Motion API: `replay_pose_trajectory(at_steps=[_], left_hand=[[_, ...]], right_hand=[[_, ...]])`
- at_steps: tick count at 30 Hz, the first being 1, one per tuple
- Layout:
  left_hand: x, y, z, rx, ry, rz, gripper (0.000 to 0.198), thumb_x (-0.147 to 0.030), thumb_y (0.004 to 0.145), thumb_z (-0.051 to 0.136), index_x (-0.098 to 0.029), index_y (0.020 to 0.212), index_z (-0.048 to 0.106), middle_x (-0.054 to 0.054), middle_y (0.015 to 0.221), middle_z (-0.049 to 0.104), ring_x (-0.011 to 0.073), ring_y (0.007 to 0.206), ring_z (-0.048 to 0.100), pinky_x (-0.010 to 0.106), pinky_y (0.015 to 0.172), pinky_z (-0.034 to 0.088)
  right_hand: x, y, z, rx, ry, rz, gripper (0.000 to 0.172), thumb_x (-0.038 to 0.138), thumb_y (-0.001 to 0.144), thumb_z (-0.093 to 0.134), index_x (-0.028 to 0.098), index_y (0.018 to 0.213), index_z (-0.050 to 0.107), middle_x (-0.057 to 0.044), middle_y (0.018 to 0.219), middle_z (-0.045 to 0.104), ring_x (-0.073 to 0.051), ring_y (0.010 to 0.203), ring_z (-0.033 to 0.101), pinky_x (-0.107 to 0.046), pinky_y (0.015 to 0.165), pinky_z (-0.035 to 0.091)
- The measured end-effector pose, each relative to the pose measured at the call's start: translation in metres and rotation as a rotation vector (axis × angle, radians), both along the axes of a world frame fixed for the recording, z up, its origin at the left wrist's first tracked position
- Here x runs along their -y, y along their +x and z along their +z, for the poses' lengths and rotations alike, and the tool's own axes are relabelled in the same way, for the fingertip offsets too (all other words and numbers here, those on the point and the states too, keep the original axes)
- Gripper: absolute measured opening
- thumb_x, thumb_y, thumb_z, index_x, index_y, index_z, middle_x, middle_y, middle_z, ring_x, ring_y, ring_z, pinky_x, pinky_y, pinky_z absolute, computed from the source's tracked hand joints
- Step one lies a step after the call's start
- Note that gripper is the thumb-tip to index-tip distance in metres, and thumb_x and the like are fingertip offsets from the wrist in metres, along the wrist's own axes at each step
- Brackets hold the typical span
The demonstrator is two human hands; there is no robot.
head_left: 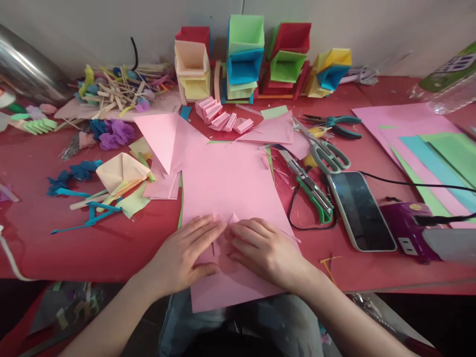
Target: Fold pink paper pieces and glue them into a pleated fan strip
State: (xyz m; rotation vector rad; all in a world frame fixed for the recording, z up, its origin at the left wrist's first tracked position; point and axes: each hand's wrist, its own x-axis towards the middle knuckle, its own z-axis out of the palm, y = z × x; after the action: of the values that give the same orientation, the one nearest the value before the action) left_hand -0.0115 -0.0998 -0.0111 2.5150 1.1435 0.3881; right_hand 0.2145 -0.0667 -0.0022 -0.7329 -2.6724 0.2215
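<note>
Left hand [188, 250] and right hand [266, 252] partly cover a pink fold [233, 217]; whether either grip pinches it, I cannot tell.

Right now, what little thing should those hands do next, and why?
Probably press gently along the small pink paper tip. It shows between the left hand and the right hand, which both lie close beside it over the large pink sheet. The hands hide the rest, so I can't tell how it's creased.
</note>
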Motion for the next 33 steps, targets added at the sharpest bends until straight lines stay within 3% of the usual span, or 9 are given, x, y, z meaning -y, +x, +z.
replay_pose_trajectory(at_steps=[5, 8, 12, 15, 17, 19, 22, 28, 33], left_hand=[[-0.029, 0.001, 0.002, -0.083, -0.038, -0.069, 0.078, -0.056, 0.081, 0.048, -0.018, 0.142, 0.018, 0.011, 0.146, 0.033, 0.0245, 0.136, 0.024, 0.044, 0.11, 0.025], [-0.052, 0.002, 0.011, -0.059, -0.045, -0.098, 0.078, -0.056, 0.078, 0.052, -0.018, 0.14, 0.025, 0.012, 0.145, 0.034, 0.0255, 0.136, 0.025, 0.044, 0.11, 0.025], [-0.081, 0.01, 0.033, 0.1, -0.059, -0.068, 0.065, -0.051, 0.073, 0.062, -0.019, 0.127, 0.046, 0.012, 0.134, 0.047, 0.0268, 0.128, 0.036, 0.045, 0.105, 0.032], [-0.095, 0.019, 0.045, 0.286, -0.171, -0.015, 0.032, -0.037, 0.08, 0.059, -0.02, 0.108, 0.06, 0.006, 0.109, 0.064, 0.0217, 0.106, 0.056, 0.037, 0.092, 0.043], [-0.099, 0.025, 0.044, 0.451, -0.334, 0.102, 0.02, -0.031, 0.085, 0.054, -0.02, 0.097, 0.065, 0.003, 0.094, 0.067, 0.0179, 0.09, 0.061, 0.03, 0.079, 0.047], [-0.099, 0.029, 0.037, 0.618, -0.529, 0.244, 0.024, -0.033, 0.084, 0.054, -0.019, 0.099, 0.065, 0.003, 0.089, 0.068, 0.0174, 0.083, 0.062, 0.027, 0.07, 0.047], [-0.096, 0.029, 0.026, 0.835, -0.757, 0.32, 0.026, -0.031, 0.079, 0.061, -0.017, 0.101, 0.065, 0.004, 0.089, 0.068, 0.0178, 0.083, 0.062, 0.027, 0.073, 0.047], [-0.088, 0.03, 0.028, 1.02, -0.943, 0.367, 0.026, -0.033, 0.076, 0.065, -0.019, 0.097, 0.064, 0.002, 0.084, 0.065, 0.0144, 0.077, 0.059, 0.026, 0.072, 0.046], [-0.085, 0.035, 0.026, 0.958, -0.91, 0.476, 0.017, -0.034, 0.075, 0.066, -0.017, 0.075, 0.064, -0.004, 0.063, 0.055, 0.0092, 0.061, 0.051, 0.02, 0.059, 0.04]], right_hand=[[-0.015, -0.003, 0.0, -0.015, 0.11, 0.02, 0.018, 0.015, 0.089, 0.046, 0.012, 0.091, 0.064, -0.01, 0.098, 0.067, -0.022, 0.092, 0.059, -0.035, 0.077, 0.05], [-0.029, -0.005, 0.007, -0.054, 0.057, -0.037, 0.017, 0.013, 0.086, 0.049, 0.014, 0.08, 0.065, -0.01, 0.099, 0.067, -0.022, 0.093, 0.058, -0.035, 0.076, 0.049], [-0.047, -0.006, 0.031, -0.259, -0.274, -0.176, 0.014, 0.012, 0.082, 0.051, 0.016, 0.074, 0.062, -0.007, 0.092, 0.067, -0.019, 0.088, 0.058, -0.031, 0.076, 0.048], [-0.059, -0.005, 0.049, -0.434, -0.614, -0.353, 0.016, 0.017, 0.084, 0.05, 0.016, 0.072, 0.06, -0.002, 0.075, 0.063, -0.013, 0.072, 0.057, -0.025, 0.067, 0.046], [-0.065, -0.004, 0.052, -0.502, -0.788, -0.441, 0.024, 0.027, 0.086, 0.048, 0.016, 0.068, 0.059, 0.0, 0.065, 0.058, -0.011, 0.063, 0.054, -0.023, 0.06, 0.043], [-0.07, -0.003, 0.047, -0.576, -0.918, -0.445, 0.029, 0.036, 0.086, 0.049, 0.015, 0.072, 0.061, 0.0, 0.066, 0.058, -0.012, 0.064, 0.054, -0.024, 0.06, 0.043], [-0.072, -0.004, 0.032, -0.655, -1.073, -0.393, 0.024, 0.039, 0.079, 0.06, 0.015, 0.082, 0.063, -0.002, 0.076, 0.062, -0.014, 0.071, 0.056, -0.025, 0.063, 0.043], [-0.069, -0.012, 0.02, -0.642, -1.069, -0.497, 0.02, 0.031, 0.078, 0.06, 0.015, 0.067, 0.056, 0.004, 0.06, 0.048, -0.007, 0.054, 0.044, -0.02, 0.051, 0.035], [-0.064, -0.017, 0.027, -0.587, -0.865, -0.502, 0.01, 0.025, 0.078, 0.061, 0.015, 0.076, 0.064, 0.005, 0.058, 0.05, -0.008, 0.053, 0.045, -0.02, 0.051, 0.038]])
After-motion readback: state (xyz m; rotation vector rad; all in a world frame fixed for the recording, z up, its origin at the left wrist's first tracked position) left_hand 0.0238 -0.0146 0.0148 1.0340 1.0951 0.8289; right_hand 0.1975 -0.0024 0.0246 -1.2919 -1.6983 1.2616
